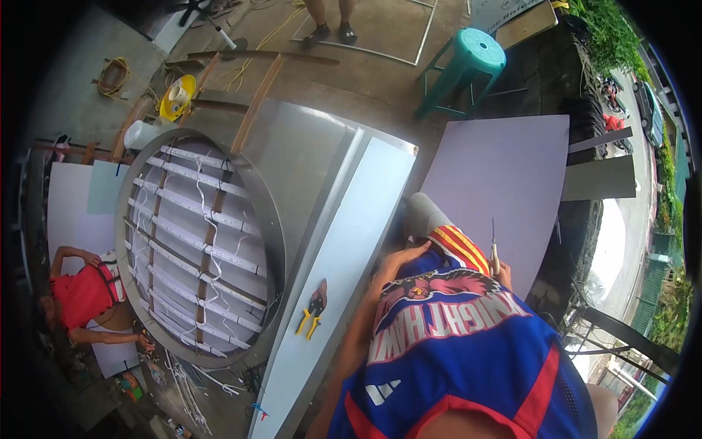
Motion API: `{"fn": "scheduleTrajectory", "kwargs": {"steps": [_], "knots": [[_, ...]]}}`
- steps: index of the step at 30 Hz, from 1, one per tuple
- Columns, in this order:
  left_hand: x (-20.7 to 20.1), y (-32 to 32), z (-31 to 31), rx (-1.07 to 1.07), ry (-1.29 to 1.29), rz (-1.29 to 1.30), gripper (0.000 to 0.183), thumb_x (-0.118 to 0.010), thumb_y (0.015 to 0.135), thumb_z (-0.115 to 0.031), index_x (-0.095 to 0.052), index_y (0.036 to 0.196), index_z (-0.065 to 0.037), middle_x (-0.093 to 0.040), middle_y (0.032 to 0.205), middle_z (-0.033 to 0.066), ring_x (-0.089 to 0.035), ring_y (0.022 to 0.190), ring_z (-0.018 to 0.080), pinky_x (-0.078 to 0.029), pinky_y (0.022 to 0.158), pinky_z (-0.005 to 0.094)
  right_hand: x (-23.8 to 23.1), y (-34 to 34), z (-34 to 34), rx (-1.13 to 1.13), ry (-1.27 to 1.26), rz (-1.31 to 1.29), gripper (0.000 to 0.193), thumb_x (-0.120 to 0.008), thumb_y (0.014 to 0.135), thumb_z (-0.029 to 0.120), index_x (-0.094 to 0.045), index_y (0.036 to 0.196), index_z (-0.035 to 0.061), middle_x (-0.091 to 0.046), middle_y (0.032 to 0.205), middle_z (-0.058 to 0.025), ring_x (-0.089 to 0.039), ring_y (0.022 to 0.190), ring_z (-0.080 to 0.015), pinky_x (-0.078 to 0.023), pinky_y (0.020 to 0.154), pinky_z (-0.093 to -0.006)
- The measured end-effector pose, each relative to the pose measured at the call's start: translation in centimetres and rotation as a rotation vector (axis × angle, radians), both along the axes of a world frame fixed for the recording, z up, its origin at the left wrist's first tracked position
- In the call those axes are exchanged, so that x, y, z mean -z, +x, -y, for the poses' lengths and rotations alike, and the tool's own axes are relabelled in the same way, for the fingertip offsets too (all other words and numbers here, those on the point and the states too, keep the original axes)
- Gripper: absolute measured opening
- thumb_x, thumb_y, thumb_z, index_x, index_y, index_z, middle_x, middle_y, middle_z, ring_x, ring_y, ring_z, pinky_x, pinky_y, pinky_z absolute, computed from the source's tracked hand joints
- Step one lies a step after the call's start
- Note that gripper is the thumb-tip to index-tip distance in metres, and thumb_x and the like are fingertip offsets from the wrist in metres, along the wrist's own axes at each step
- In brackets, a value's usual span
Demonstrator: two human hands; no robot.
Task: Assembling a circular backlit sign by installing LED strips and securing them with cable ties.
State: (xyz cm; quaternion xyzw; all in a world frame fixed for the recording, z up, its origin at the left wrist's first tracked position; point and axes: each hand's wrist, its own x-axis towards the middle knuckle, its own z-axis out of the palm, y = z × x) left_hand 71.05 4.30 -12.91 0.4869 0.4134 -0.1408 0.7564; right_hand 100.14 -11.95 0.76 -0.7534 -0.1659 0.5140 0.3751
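Gripping a small tool [494, 256] by its pale handle, the right hand [503, 274] sits just beyond the person's blue jersey [461, 336], the tool's thin blade pointing toward the far side and showing against a large pale sheet [504, 172]. The left hand [417, 253] lies by the shorts [459, 246] with yellow and red stripes; its fingers are partly hidden, so I cannot tell whether it clasps anything.

To the left of the person, a pair of yellow-handled snips [310, 313] lies on a long, light-blue board [344, 234]. Farther left is a big round metal frame [275, 263], crossed inside by rows of white strips [227, 252] with loose white wires.

On the far left, a co-worker in a red shirt [80, 300] bends beside the frame. At the far side, a green plastic stool [482, 50] stands near another person's legs [333, 20].
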Motion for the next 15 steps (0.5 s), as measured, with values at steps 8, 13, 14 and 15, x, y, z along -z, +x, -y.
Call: {"fn": "scheduleTrajectory", "kwargs": {"steps": [8,13,14,15], "knots": [[-7.3,9.0,-11.5,0.283,0.043,0.364,0.046,-0.048,0.093,-0.038,-0.061,0.118,-0.001,-0.064,0.112,0.0175,-0.063,0.096,0.0254,-0.048,0.087,0.0362,2.1,6.4,-13.3,-0.004,0.090,-0.018,0.039,-0.063,0.081,0.032,-0.068,0.101,-0.0014,-0.062,0.079,-0.0039,-0.055,0.072,-0.0127,-0.041,0.065,-0.0260],[-7.4,18.3,-19.3,0.454,0.093,0.228,0.043,-0.041,0.093,-0.034,-0.060,0.116,-0.003,-0.064,0.110,0.0174,-0.063,0.095,0.0298,-0.047,0.087,0.0370,5.6,16.3,-24.6,-0.067,0.058,0.003,0.032,-0.061,0.083,0.026,-0.069,0.101,-0.0002,-0.065,0.079,-0.0064,-0.059,0.070,-0.0128,-0.042,0.062,-0.0259],[-6.1,20.3,-18.9,0.352,0.178,0.227,0.043,-0.044,0.093,-0.034,-0.059,0.118,-0.003,-0.065,0.110,0.0156,-0.063,0.096,0.0259,-0.047,0.086,0.0358,6.4,19.2,-26.7,-0.028,0.000,0.051,0.031,-0.060,0.081,0.024,-0.068,0.099,0.0004,-0.062,0.074,-0.0018,-0.055,0.067,-0.0090,-0.039,0.059,-0.0234],[-4.6,20.4,-19.0,0.263,0.260,0.212,0.043,-0.047,0.092,-0.034,-0.058,0.120,-0.003,-0.065,0.110,0.0138,-0.063,0.098,0.0220,-0.047,0.085,0.0346,6.2,21.2,-30.9,-0.061,0.050,0.084,0.032,-0.059,0.081,0.024,-0.068,0.100,0.0000,-0.061,0.075,-0.0018,-0.055,0.067,-0.0088,-0.039,0.059,-0.0234]]}}
